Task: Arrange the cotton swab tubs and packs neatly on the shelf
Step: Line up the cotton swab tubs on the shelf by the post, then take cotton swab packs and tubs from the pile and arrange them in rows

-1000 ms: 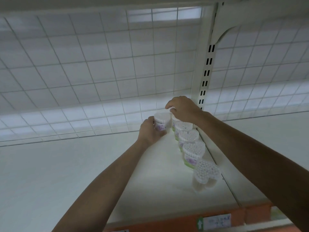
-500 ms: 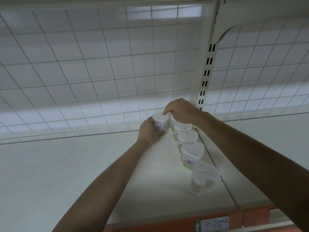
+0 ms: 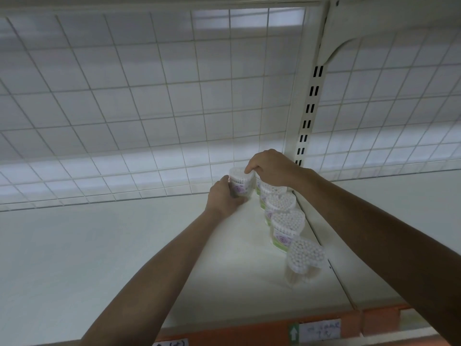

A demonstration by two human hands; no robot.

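Note:
A clear cotton swab tub (image 3: 240, 184) with a purple label stands at the back of the white shelf (image 3: 99, 258), close to the wire grid. My left hand (image 3: 224, 198) wraps its left side and base. My right hand (image 3: 270, 167) rests fingertips on its lid rim and hides the rearmost tub of the row behind it. Several more tubs run in a line along the shelf's right edge toward me: one (image 3: 280, 203), another with a green label (image 3: 287, 228), and a front one (image 3: 305, 260) with no label showing.
A wire grid back panel (image 3: 149, 108) closes the rear. A slotted upright post (image 3: 309, 116) stands at the right behind the row. The orange shelf front (image 3: 249, 330) carries a price tag (image 3: 319, 332). A second shelf section (image 3: 399, 208) lies right of the divider.
The held tub has shifted slightly back and left toward the grid. My right hand's fingers have moved from the row's rear tub onto the held tub's lid.

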